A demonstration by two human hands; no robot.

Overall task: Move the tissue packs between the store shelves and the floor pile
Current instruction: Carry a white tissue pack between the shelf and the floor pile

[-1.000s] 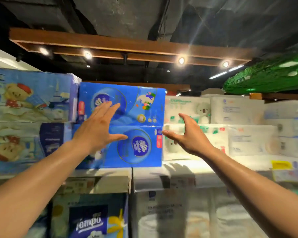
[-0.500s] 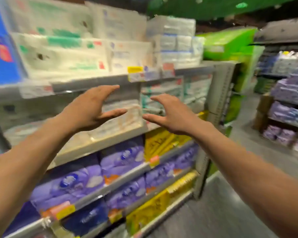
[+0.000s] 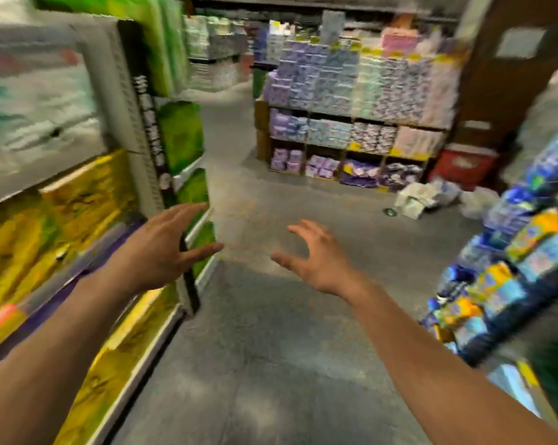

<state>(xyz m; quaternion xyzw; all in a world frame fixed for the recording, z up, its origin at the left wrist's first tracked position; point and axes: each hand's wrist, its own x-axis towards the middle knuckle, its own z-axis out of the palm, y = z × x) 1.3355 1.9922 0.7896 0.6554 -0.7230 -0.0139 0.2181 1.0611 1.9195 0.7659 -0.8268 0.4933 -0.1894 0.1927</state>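
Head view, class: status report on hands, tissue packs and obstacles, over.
Left hand, right hand open, empty. Floor pile ahead right, untouched. Small dark object beside it.

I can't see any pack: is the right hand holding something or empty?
Empty. The right hand hangs over the floor, fingers loosely curled, nothing between them.

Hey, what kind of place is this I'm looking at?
Most likely a shop aisle: a metal shelf unit with yellow packs on the left, a wooden rack full of purple and pastel packs ahead, and a pile of white packs on the grey floor.
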